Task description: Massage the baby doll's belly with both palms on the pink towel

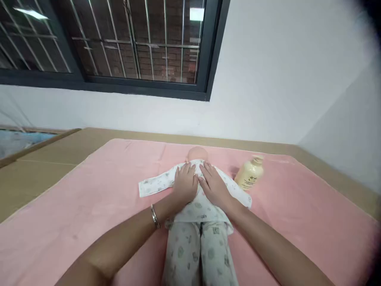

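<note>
A baby doll (197, 153) in a white printed top (154, 184) and matching pants (198, 254) lies on its back on a pink towel (89, 206), head toward the wall. My left hand (185, 183), with a metal bangle on the wrist, rests flat on the doll's chest. My right hand (213, 185) lies flat beside it on the chest, fingers pointing toward the doll's neck. Both hands press on the top and hold nothing. A cream-coloured lotion bottle (250, 173) lies on the towel just right of the doll's shoulder.
The towel covers a tan surface (44, 159) set against a white wall (268, 79). A dark-framed barred window (133, 43) is above left. A second tan ledge and bluish surface (18, 141) lie at the far left.
</note>
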